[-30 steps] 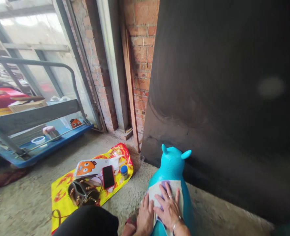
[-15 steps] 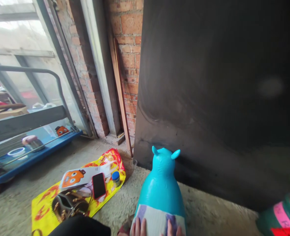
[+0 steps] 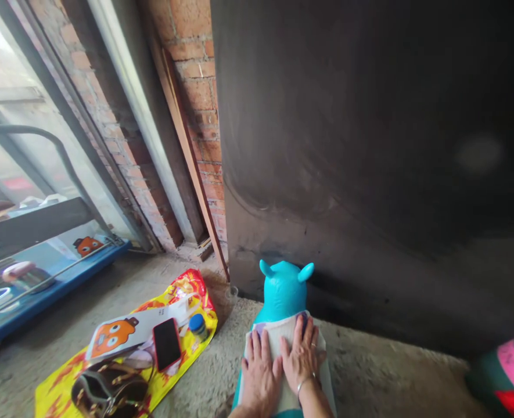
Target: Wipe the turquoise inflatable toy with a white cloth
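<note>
A turquoise rubber animal toy [image 3: 284,290] with two small ears stands on the floor, its head toward the dark panel. A pale cloth [image 3: 278,335] with purple patches lies over its back, just behind the head. My left hand [image 3: 260,371] rests flat on the cloth's left half, fingers stretched forward. Beside it, my right hand [image 3: 301,355] lies on the right half with fingers extended; it has a ring, and a bracelet circles the wrist. The thumbs are close together. Most of the toy's body is hidden under the cloth and my hands.
A large dark panel [image 3: 352,145] stands ahead. On the left, a yellow sheet [image 3: 51,383] holds a brown bag [image 3: 108,389], a phone [image 3: 166,343], a white printed packet [image 3: 117,337] and a blue-lidded jar [image 3: 198,327]. A blue cart [image 3: 86,273] stands farther left; a green container [image 3: 496,377] is at right.
Both hands and the cloth have moved forward along the toy's back toward its head. More of my hands and wrists shows, and the view has shifted a little to the right.
</note>
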`<action>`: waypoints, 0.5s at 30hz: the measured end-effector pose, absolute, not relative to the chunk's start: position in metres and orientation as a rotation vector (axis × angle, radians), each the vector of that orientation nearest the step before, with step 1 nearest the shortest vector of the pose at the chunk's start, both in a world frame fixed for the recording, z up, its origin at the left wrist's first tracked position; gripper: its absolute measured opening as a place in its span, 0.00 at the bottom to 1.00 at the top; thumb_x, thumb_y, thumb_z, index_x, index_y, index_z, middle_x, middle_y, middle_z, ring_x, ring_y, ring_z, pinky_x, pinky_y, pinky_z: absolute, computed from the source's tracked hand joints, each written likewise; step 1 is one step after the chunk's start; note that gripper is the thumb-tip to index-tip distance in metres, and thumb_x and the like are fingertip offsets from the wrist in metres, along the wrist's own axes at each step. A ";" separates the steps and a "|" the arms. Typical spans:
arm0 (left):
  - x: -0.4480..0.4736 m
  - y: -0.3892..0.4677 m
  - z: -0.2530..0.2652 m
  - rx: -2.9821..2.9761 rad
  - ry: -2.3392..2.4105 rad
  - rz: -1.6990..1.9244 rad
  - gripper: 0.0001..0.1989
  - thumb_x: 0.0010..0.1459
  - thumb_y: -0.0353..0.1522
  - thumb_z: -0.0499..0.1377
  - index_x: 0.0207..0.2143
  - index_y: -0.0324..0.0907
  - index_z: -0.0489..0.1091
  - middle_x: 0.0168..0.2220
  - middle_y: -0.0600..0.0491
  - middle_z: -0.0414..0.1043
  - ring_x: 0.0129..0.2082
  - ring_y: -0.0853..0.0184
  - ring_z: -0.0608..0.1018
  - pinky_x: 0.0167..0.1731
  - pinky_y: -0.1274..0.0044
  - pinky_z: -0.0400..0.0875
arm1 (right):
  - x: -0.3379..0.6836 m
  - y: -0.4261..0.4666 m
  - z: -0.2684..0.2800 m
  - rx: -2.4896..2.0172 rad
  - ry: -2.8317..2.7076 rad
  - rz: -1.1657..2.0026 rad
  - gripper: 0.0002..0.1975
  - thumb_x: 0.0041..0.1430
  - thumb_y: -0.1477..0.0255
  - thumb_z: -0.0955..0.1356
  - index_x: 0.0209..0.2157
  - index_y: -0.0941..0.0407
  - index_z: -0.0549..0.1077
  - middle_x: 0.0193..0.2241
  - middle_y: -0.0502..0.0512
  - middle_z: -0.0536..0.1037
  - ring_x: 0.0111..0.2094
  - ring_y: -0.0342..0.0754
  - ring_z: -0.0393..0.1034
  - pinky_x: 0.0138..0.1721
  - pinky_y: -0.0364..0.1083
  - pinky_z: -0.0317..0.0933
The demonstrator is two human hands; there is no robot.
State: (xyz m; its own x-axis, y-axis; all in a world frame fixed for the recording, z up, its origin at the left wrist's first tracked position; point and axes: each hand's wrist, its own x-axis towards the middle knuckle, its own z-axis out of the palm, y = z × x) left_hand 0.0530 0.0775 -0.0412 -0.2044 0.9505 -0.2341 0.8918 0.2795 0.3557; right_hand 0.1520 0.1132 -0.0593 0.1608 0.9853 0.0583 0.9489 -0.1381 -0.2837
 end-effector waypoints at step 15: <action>0.055 -0.022 -0.050 1.893 2.199 0.156 0.31 0.54 0.42 0.52 0.61 0.50 0.57 0.66 0.55 0.46 0.67 0.56 0.47 0.61 0.54 0.52 | 0.158 -0.029 -0.139 -2.122 -1.435 0.006 0.38 0.59 0.50 0.58 0.63 0.60 0.55 0.52 0.73 0.68 0.49 0.70 0.66 0.46 0.65 0.63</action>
